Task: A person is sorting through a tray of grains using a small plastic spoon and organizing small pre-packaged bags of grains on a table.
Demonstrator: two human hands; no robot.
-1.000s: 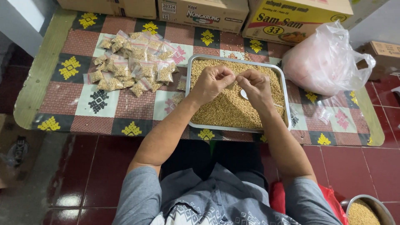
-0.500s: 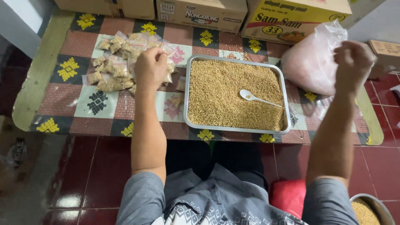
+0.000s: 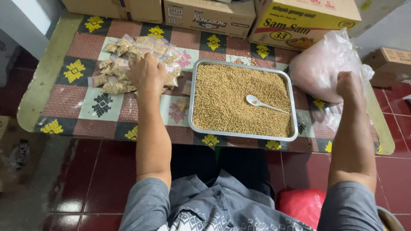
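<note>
Your left hand lies flat and spread, palm down, on top of the pile of small clear packets. It seems to rest there so the little packets stay together in one heap at the left side of the table. Each packet is filled with the same tan grain, and a few loose ones lie near the tray, just beside your wrist. Your right hand reaches far out to the other side. It looks curled into a loose fist against the big pinkish plastic bag, but you cannot tell from here if the fingers pinch the bag or just push at it. The bag sits at the right end, close enough for that hand to reach without you getting up. Between your two arms sits the metal tray, full of tan grain. It is right in front of you, so both hands can get to it. A white spoon lies on the grain with its bowl to the left and its handle pointing right, an easy grab for the right hand. Nobody holds it now. All of this rests on a table with a patterned cloth. Cardboard boxes stand along the far edge, out of the way of your hands.
</note>
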